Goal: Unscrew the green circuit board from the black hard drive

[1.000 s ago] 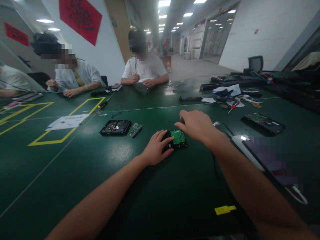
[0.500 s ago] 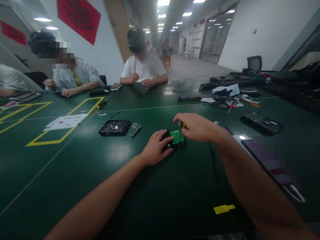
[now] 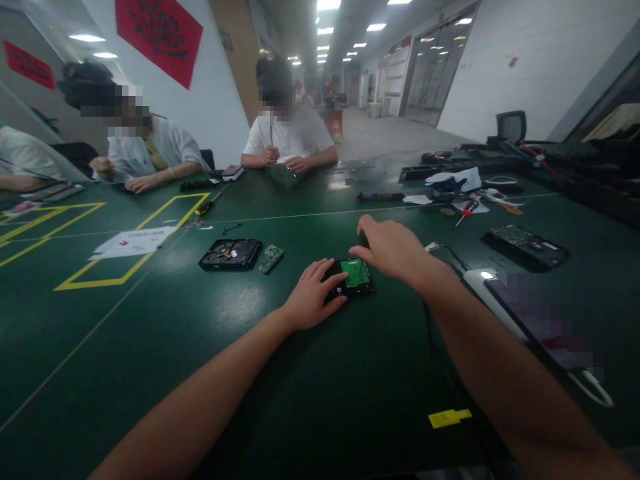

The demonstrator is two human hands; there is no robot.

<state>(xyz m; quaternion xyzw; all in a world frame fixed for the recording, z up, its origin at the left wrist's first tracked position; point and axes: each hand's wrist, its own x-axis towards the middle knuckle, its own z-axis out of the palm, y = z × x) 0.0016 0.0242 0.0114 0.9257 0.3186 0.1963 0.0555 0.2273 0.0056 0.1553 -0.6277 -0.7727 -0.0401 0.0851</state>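
Observation:
A black hard drive (image 3: pixel 367 288) with a green circuit board (image 3: pixel 356 273) on top lies flat on the green table in front of me. My left hand (image 3: pixel 315 293) steadies its left end, the thumb along the near edge and the index finger reaching onto the board. Over the drive's right end, my right hand (image 3: pixel 393 248) is curled round a screwdriver. Most of its handle is hidden by the fingers; a thin shaft seems to come down to the board. Left of the drive lie a loose circuit board (image 3: pixel 271 259) and another black hard drive (image 3: pixel 231 255).
A third hard drive (image 3: pixel 525 245) and a phone (image 3: pixel 537 313) lie to the right. Behind are a red screwdriver (image 3: pixel 466 212), papers and cables. A yellow-black screwdriver (image 3: pixel 206 205) and a paper sheet (image 3: pixel 133 242) lie to the left. Several people sit across the table.
My right hand has turned at the wrist and its fingers have shifted, covering the yellow handle that showed before. My left hand and the drive stay in place.

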